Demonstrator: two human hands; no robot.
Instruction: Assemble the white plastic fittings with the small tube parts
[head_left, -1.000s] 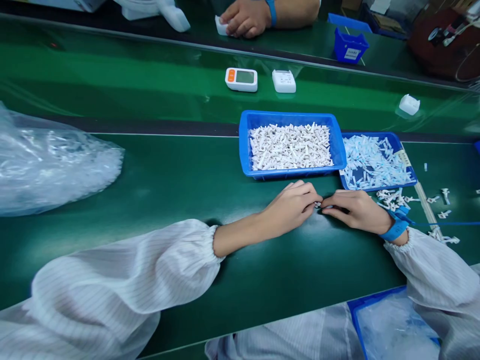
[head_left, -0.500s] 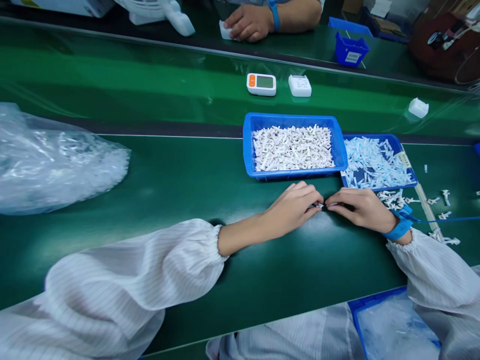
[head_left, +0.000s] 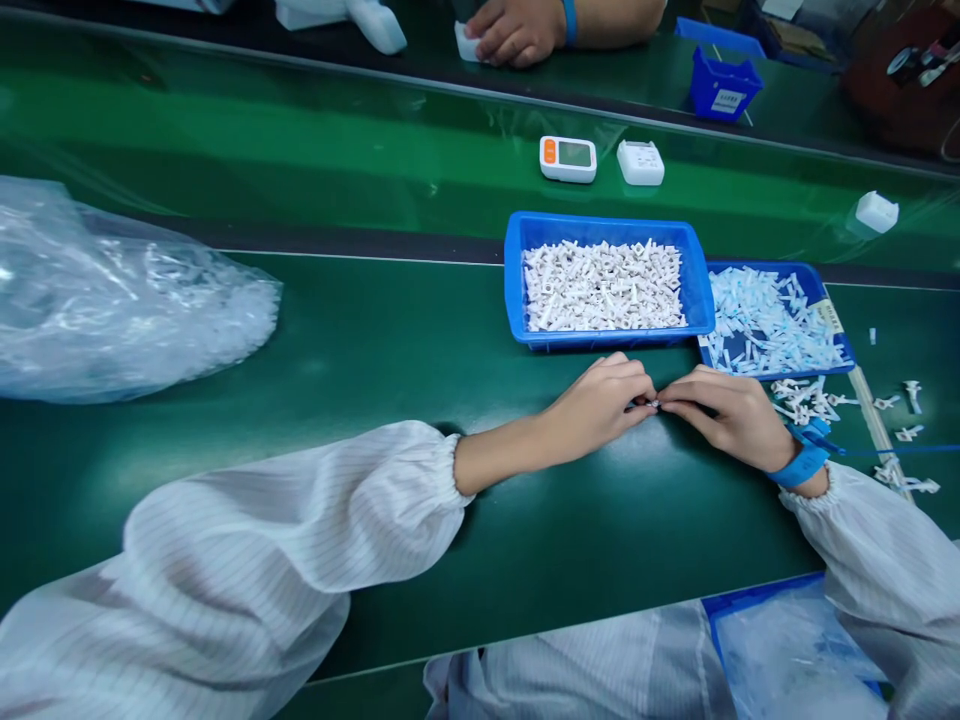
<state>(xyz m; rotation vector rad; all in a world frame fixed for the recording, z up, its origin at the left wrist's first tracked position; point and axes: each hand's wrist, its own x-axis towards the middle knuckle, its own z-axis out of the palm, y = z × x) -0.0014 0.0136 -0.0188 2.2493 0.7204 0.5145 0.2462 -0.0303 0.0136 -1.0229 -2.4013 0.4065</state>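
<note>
My left hand [head_left: 604, 405] pinches a small white plastic part [head_left: 654, 404] between thumb and fingertips, just in front of the deep blue tray [head_left: 611, 338]. Against it my right hand [head_left: 724, 412] is closed in a pinch, its fingertips meeting the part; the small pale plastic piece in them is almost wholly hidden. White plastic parts [head_left: 604, 285] of the same sort fill the deep tray. In a shallow blue tray [head_left: 780, 373] to its right lie many pale blue plastic pieces [head_left: 769, 315]. A heap of joined white-and-blue parts [head_left: 806, 400] lies beside my right wrist.
A clear plastic bag [head_left: 135, 300] of white parts rests at the left. Beyond the trays are a white device with a screen [head_left: 568, 160] and white covers [head_left: 640, 163]. Loose parts [head_left: 911, 395] lie at right. A co-worker's hand [head_left: 514, 35] is across the bench.
My right fingertips have closed the small gap to the part in my left hand, and the two pinches now meet. The whole view has shifted slightly, with the trays appearing farther right.
</note>
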